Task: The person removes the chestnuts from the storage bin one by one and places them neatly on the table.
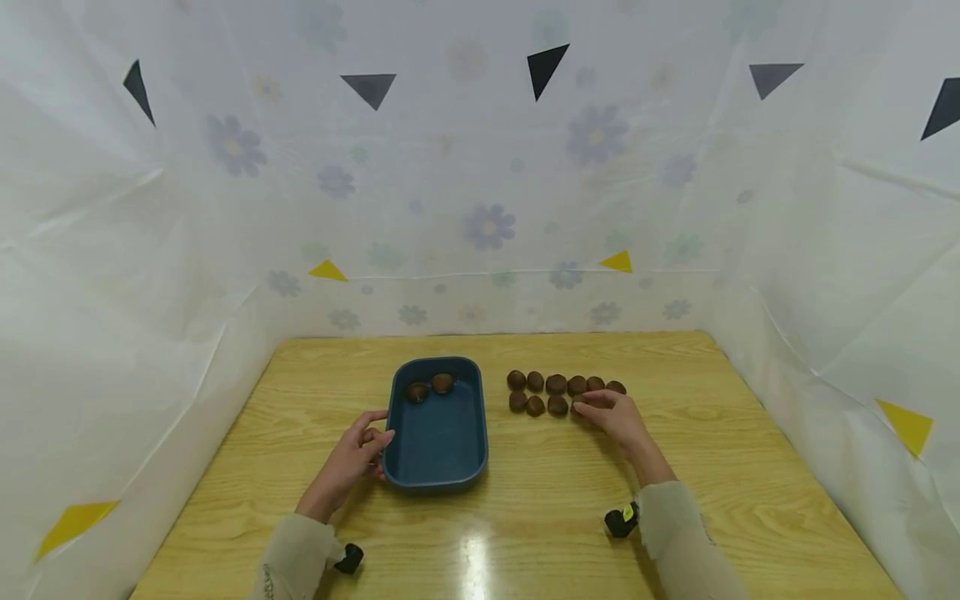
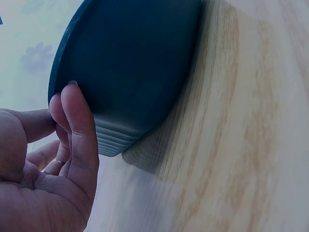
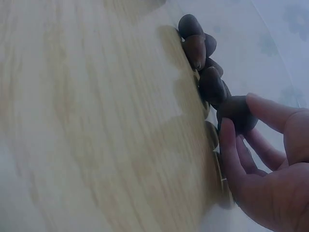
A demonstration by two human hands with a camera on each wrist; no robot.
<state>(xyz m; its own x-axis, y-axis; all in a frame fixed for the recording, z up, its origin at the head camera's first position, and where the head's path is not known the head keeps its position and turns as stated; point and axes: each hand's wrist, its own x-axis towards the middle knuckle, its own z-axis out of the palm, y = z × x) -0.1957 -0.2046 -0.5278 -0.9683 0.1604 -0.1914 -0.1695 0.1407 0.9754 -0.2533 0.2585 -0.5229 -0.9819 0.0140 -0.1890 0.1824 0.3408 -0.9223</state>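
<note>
A dark blue rectangular tray (image 1: 438, 446) lies on the table, left of centre, with two brown chestnuts (image 1: 442, 383) at its far end. My left hand (image 1: 351, 457) grips the left rim of the tray between thumb and fingers; ribbed lines mark part of its outer wall in the left wrist view. To the right of the tray, chestnuts (image 1: 557, 384) stand in two rows, the back one longer. At the right end of the front row my right hand (image 1: 621, 423) pinches a chestnut (image 3: 236, 113) between thumb and fingertips, close beside the others.
Beneath everything is a wood-grain table (image 1: 540, 517). A pale flowered sheet (image 1: 487, 167) rises behind and at both sides, carrying black, grey and yellow triangles. Small black devices (image 1: 621, 522) sit at both wrists.
</note>
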